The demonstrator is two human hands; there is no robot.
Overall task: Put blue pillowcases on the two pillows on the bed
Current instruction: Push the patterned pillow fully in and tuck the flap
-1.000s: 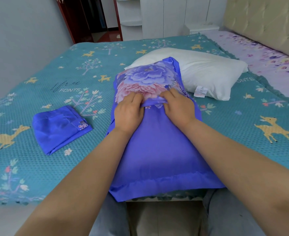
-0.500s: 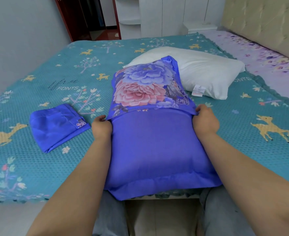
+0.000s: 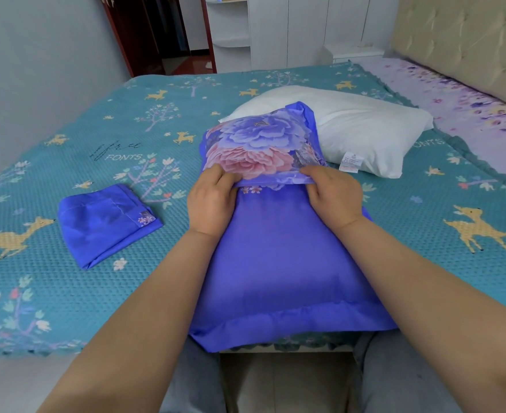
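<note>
Two hands, left hand (image 3: 213, 201) and right hand (image 3: 333, 195), pinched the flowered flap of a blue pillowcase (image 3: 278, 257) at centre frame with curled fingers. Left lay a folded pillowcase (image 3: 102, 223); beyond, upper right, a bare white pillow (image 3: 356, 129).

Both forearms are bare with no sleeves showing, and grey trousers (image 3: 195, 380) cover the legs.

**The Bedroom**

A pale grey wall (image 3: 37, 55) stood to the left; a dark red doorway (image 3: 156, 34) opened beyond; white cupboards (image 3: 290, 28) with open shelves lined the far side; a beige tufted headboard (image 3: 460, 46) rose at right; light floor tiles (image 3: 284, 383) showed below.
</note>
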